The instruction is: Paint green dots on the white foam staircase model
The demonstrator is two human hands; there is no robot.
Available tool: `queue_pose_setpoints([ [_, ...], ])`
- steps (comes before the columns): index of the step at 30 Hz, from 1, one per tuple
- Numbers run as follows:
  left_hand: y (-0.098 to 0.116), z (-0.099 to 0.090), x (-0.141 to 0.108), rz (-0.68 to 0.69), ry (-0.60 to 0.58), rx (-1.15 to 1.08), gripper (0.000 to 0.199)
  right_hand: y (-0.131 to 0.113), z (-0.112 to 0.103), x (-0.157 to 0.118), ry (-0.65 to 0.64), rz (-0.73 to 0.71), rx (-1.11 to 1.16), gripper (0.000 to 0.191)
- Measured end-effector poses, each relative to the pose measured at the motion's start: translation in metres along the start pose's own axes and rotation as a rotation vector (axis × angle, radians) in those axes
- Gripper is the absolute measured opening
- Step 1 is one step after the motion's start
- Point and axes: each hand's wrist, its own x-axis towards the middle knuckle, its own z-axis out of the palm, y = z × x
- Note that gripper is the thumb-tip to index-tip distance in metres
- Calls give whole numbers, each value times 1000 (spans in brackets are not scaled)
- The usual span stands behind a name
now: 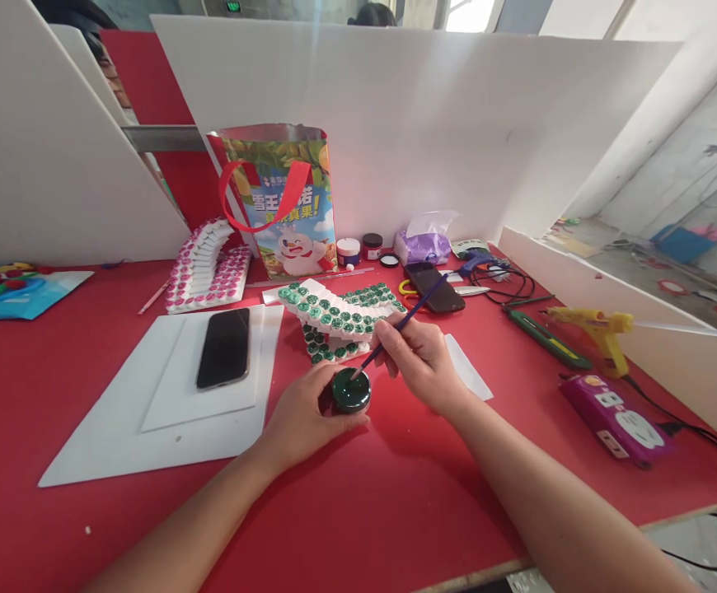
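My left hand (306, 412) is closed around a small round jar of dark green paint (351, 392) on the red table. A thin blue paintbrush (403, 323) is pinched in my right hand (417, 360), its tip down in the jar's mouth. Just beyond both hands stands a white curved piece (339, 317) with rows of green-painted rosettes, on a base bearing similar ones. A few of its rosettes near the front right look white. Part of that piece is hidden behind my right hand.
A phone (225, 347) lies on white boards (117, 412) at left. Behind are a pink-dotted piece (203, 272), a printed bag (290, 206), paint jars (349, 252) and tissues (424, 245). To the right lie another phone (436, 287), a green cutter (547, 338), a yellow glue gun (599, 333) and a purple box (616, 420).
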Motion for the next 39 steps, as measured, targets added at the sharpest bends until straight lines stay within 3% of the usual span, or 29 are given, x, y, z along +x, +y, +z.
queue_pose_setpoints([
  [13, 1, 0, 0, -6, -5, -12, 44, -3, 0, 0, 17, 28, 29, 47],
  [23, -2, 2, 0, 37, 27, -19, 49, 20, -8, 18, 285, 265, 352, 46],
  [27, -2, 3, 0, 45, 31, -21, 46, 21, -12, 21, 374, 197, 251, 47],
  [35, -1, 1, 0, 49, 17, -18, 45, 23, -8, 10, 238, 23, -149, 43],
  [39, -1, -1, -1, 65, 12, -14, 42, 21, -9, 9, 235, 7, -158, 40],
])
